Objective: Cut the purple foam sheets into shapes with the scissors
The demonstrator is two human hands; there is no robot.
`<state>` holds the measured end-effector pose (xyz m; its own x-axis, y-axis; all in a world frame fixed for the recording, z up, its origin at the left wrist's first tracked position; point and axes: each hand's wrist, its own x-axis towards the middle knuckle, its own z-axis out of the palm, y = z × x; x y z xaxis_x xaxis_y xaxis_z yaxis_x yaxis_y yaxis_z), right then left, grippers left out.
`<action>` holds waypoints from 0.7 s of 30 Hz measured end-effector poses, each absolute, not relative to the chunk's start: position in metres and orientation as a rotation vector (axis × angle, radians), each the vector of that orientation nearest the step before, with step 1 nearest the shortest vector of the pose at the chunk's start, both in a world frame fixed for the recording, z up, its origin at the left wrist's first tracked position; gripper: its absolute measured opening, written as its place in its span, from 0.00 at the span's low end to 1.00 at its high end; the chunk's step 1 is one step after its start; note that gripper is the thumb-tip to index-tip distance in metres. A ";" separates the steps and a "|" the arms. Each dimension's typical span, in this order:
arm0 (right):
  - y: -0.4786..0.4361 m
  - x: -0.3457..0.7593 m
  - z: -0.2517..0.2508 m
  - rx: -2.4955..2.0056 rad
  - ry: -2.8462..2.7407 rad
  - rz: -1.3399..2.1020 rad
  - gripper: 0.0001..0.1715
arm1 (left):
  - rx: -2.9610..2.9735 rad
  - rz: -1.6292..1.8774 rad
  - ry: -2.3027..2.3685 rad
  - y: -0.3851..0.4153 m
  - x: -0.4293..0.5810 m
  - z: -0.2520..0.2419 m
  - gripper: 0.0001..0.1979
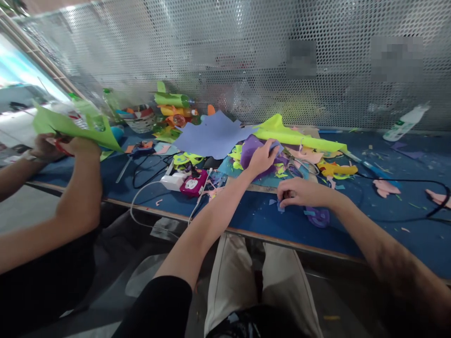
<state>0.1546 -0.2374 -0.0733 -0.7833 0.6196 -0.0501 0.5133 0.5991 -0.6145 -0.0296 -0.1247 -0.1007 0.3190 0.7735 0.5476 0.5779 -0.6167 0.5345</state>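
Fingers of the left hand (261, 157) curl over a lilac piece (277, 145) at the edge of the scrap heap; they touch it, though I cannot tell how firmly they grip. Lower down and to the right, the thumb and fingertips of the right hand (299, 191) close narrowly on a small blue scrap (281, 207), held at the surface of the blue table (352, 239) near its front edge. Just beside that wrist lies a purple round piece (320, 218). Under and around the left hand are a dark purple sheet (247, 152) and scattered cuttings, with metal scissors (306, 165) to the right and a yellow cutout (337, 169) beyond them. Behind the heap, a jagged lavender sheet (214, 136) lies near a long lime sheet (299, 136). Left of the forearm sits a magenta power strip (194, 183) with a white adapter (173, 180) touching it. Well apart on the right, a white bottle (406, 123) leans by the perforated metal panel (246, 61). At far left, a co-worker's hands hold red-handled scissors (62, 146) against a green sheet (75, 129).
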 end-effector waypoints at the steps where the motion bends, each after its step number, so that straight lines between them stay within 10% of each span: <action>1: -0.237 0.155 -0.073 -0.950 -2.661 0.934 0.13 | 2.355 1.178 1.228 -0.125 -0.029 -0.101 0.20; 21: -0.231 0.156 -0.078 -0.945 -2.634 0.873 0.07 | 2.361 1.198 1.187 -0.127 -0.030 -0.098 0.19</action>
